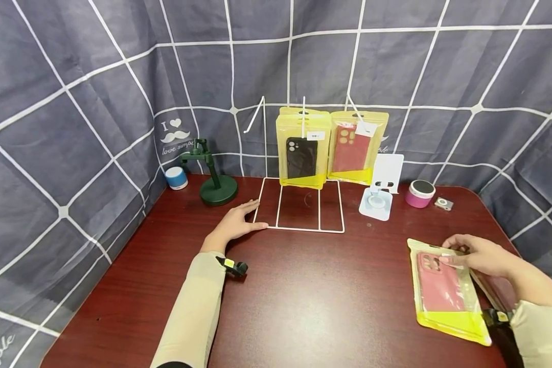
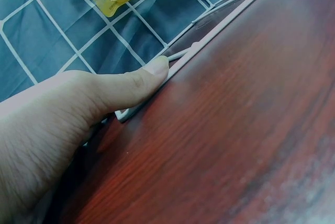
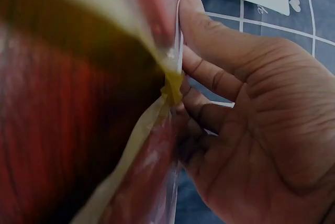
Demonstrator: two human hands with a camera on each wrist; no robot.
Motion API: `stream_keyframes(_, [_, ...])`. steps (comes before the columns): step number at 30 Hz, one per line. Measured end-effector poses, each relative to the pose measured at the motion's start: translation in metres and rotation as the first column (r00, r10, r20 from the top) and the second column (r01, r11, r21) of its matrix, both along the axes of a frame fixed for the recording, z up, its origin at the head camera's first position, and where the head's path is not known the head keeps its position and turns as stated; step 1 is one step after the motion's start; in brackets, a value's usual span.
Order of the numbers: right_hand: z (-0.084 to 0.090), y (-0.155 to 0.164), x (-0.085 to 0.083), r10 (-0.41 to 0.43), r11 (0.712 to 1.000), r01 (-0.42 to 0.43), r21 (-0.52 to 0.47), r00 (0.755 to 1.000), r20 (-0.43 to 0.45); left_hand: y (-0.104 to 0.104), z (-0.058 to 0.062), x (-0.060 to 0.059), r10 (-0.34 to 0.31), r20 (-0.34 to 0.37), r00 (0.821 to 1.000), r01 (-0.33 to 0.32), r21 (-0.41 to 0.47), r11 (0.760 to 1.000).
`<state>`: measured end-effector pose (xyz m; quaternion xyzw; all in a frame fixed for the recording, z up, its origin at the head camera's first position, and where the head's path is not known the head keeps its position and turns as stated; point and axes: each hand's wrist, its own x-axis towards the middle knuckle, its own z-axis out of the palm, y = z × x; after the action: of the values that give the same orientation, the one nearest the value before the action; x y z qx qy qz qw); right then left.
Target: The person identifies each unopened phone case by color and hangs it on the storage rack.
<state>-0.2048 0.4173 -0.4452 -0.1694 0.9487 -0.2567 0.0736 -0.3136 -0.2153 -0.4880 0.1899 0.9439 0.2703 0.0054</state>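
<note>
My left hand rests on the front left corner of a white wire display rack, fingers extended and spread. Its thumb lies along the front bar. Over the table's right side my right hand pinches a yellow-edged clear pouch with a pink phone case inside. A second reddish pouch shows behind it, partly hidden by that hand and wrist. From the rack's middle hook hang yellow pouches with a black phone case in front; the right hook carries a pouch with a red case.
The rack's left hook carries no pouch. Left of the rack stand a dark green stand and a blue-white cylinder. To its right are a white phone stand, a pink-white cylinder and a small silver device.
</note>
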Motion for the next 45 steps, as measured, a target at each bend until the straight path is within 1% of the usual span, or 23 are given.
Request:
stream_keyframes(4, [0.000,-0.002,0.004,0.025,0.997,-0.022,-0.073,0.999,0.034,0.001,-0.001,-0.001,-0.005,-0.004,1.000,0.005,-0.002,1.000])
stream_keyframes(6, [0.001,-0.003,0.005,0.038,0.995,-0.036,-0.092,0.999,0.020,0.001,-0.002,-0.001,-0.006,-0.006,1.000,0.006,0.002,1.000])
stream_keyframes(9, [0.002,-0.003,0.004,0.042,0.994,-0.045,-0.096,0.999,-0.028,0.001,-0.002,-0.001,-0.006,-0.005,1.000,0.006,0.006,1.000])
stream_keyframes(13, [0.004,-0.005,0.002,-0.012,0.998,0.005,-0.059,0.994,-0.113,0.001,-0.002,-0.001,-0.007,-0.002,1.000,0.007,0.005,1.000])
stream_keyframes(16, [0.007,-0.006,0.000,-0.063,0.997,0.057,-0.044,0.986,-0.153,0.001,-0.002,-0.002,-0.007,-0.003,1.000,0.007,0.001,1.000])
stream_keyframes(18, [0.010,-0.007,0.000,-0.083,0.996,0.077,-0.044,0.982,-0.170,0.001,-0.001,-0.001,-0.005,-0.003,1.000,0.005,-0.001,1.000])
stream_keyframes(24, [0.017,-0.009,-0.001,-0.135,0.989,0.124,-0.081,0.981,-0.142,0.001,0.002,0.000,-0.001,-0.003,1.000,0.001,0.001,1.000])
stream_keyframes(27, [0.020,-0.011,-0.002,-0.174,0.981,0.159,-0.107,0.974,-0.148,0.001,0.002,0.000,0.000,-0.002,1.000,0.000,0.004,1.000])
stream_keyframes(29, [0.023,-0.013,-0.002,-0.189,0.976,0.170,-0.136,0.971,-0.145,0.001,0.002,0.001,-0.001,-0.002,1.000,0.001,0.006,1.000])
stream_keyframes(32, [0.032,-0.016,-0.003,-0.180,0.970,0.156,-0.186,0.977,-0.116,0.000,0.002,0.002,0.001,-0.003,1.000,-0.001,0.009,1.000])
stream_keyframes(35, [0.043,-0.022,-0.003,-0.165,0.954,0.147,-0.263,0.985,-0.049,0.000,0.002,0.002,-0.002,-0.005,1.000,0.002,0.010,1.000])
stream_keyframes(38, [0.057,-0.032,-0.004,-0.200,0.925,0.183,-0.333,0.980,-0.015,0.000,0.002,0.002,-0.004,-0.007,1.000,0.004,0.006,1.000])
stream_keyframes(41, [0.072,-0.046,-0.006,-0.252,0.887,0.220,-0.405,0.967,-0.027,0.000,0.002,0.002,-0.004,-0.008,1.000,0.004,0.005,1.000])
stream_keyframes(44, [0.087,-0.061,-0.008,-0.281,0.858,0.220,-0.464,0.958,-0.065,0.000,0.002,0.003,-0.006,-0.005,1.000,0.006,0.006,1.000])
stream_keyframes(45, [0.091,-0.066,-0.008,-0.281,0.852,0.208,-0.480,0.956,-0.086,0.000,0.002,0.003,-0.006,-0.004,1.000,0.006,0.008,1.000])
